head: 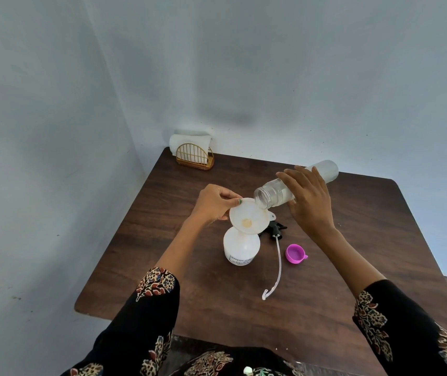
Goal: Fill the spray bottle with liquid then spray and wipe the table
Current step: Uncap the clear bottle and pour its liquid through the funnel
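Observation:
A white spray bottle point(241, 246) stands upright mid-table with a white funnel point(249, 216) seated in its neck. My left hand point(214, 203) pinches the funnel's far-left rim. My right hand point(309, 202) grips a clear bottle point(276, 194), tipped nearly flat with its open mouth over the funnel's rim; clear liquid lies inside it. The black spray head point(276, 228) with its long dip tube point(278, 270) lies on the table to the right of the spray bottle. A pink cap point(295, 254) rests beside the tube.
The dark wooden table point(195, 299) stands in a corner of pale blue walls. A gold wire holder with white napkins point(193, 151) sits at the far-left corner. My patterned sleeves cross the near edge.

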`<act>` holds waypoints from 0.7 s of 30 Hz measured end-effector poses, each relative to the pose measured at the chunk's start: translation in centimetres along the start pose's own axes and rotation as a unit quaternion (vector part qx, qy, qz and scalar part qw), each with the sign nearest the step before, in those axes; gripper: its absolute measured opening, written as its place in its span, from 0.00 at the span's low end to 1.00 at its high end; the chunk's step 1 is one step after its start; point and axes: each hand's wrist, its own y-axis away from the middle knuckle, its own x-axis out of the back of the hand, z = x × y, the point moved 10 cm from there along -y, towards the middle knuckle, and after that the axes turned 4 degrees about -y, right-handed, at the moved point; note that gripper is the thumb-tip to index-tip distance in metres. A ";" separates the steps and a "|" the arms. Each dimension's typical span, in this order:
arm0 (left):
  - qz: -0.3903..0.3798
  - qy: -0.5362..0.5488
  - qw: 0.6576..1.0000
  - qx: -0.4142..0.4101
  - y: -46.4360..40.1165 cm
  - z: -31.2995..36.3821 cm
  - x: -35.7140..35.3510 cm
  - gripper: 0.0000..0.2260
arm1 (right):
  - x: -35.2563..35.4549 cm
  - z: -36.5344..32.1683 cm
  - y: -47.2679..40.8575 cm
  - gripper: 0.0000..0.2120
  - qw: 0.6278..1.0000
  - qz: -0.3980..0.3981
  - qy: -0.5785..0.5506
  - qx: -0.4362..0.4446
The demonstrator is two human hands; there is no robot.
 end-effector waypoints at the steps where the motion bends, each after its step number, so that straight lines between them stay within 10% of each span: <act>1: 0.000 0.002 1.000 0.001 0.0 0.0 0.0 0.09 | 0.0 0.0 0.0 0.29 1.000 -0.001 0.001 0.000; 21: 0.003 0.008 1.000 -0.001 0.1 -0.1 -0.1 0.09 | 0.0 0.2 0.1 0.29 1.000 0.009 -0.003 0.002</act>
